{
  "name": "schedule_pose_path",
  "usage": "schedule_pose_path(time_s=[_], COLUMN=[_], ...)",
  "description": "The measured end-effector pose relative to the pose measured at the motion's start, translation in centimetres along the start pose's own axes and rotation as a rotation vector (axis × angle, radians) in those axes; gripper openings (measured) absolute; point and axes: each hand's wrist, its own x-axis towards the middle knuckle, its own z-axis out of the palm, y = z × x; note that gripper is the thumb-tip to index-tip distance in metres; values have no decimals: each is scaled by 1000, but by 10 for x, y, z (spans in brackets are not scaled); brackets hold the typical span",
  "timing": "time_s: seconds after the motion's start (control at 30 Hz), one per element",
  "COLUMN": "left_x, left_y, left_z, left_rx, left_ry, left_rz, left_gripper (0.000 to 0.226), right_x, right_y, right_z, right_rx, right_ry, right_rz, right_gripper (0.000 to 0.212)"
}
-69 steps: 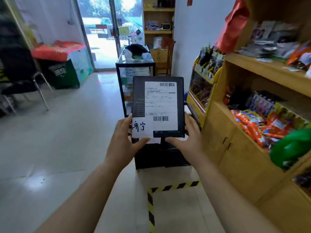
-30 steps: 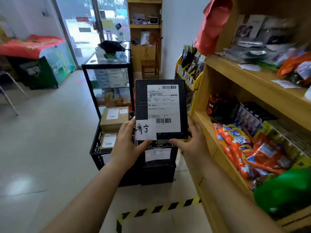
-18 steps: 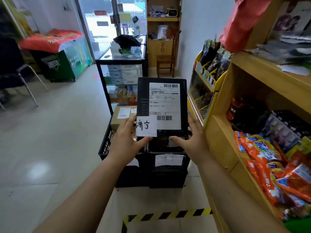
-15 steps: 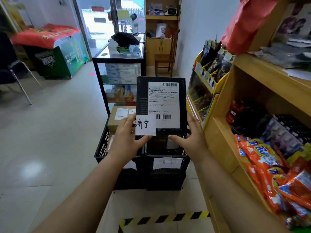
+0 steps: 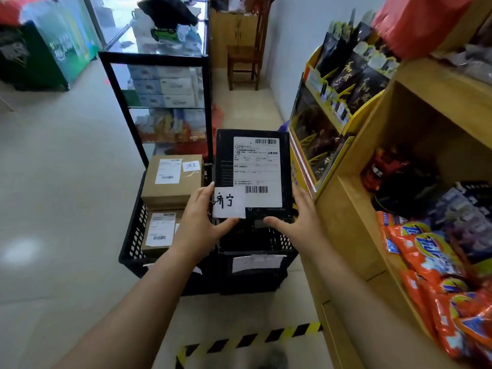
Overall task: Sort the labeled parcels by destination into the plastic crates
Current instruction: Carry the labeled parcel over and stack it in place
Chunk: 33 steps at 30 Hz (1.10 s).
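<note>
I hold a flat black parcel (image 5: 226,161) with a white shipping label and a handwritten white tag, face up. My left hand (image 5: 197,222) grips its lower left corner, thumb under the tag. My right hand (image 5: 298,219) grips its lower right edge. The parcel hovers over the right black plastic crate (image 5: 255,278), which carries a white paper label on its front. The left black crate (image 5: 133,243) beside it holds two brown cardboard parcels (image 5: 171,179), one behind the other, each with a white label.
A glass display case with a black frame (image 5: 159,102) stands just behind the crates. Wooden shelves (image 5: 359,209) with snack packets line the right side. Yellow-black tape (image 5: 253,339) marks the floor near me. A wooden chair (image 5: 245,57) stands at the back.
My view has tilted down and moved closer to the crates. The parcel has come lower, over the right crate. Both hands keep the same grip.
</note>
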Motion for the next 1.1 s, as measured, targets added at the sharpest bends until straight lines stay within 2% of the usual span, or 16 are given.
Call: schedule_pose_path(time_s=[0.13, 0.5, 0.77, 1.1], left_x=[26, 79, 86, 97], left_y=[-20, -66, -101, -166], left_z=[35, 139, 188, 234], left_rx=[15, 63, 94, 117], left_ry=[-38, -134, -198, -311], left_rz=[-71, -325, -474, -602], left_gripper=[87, 82, 82, 77], right_x=[32, 114, 138, 155], right_y=[38, 149, 204, 263], right_z=[7, 10, 31, 79], right_rx=[23, 20, -34, -130], right_ry=[-52, -280, -413, -488], right_rz=[43, 272, 389, 560], right_gripper=[90, 98, 101, 102])
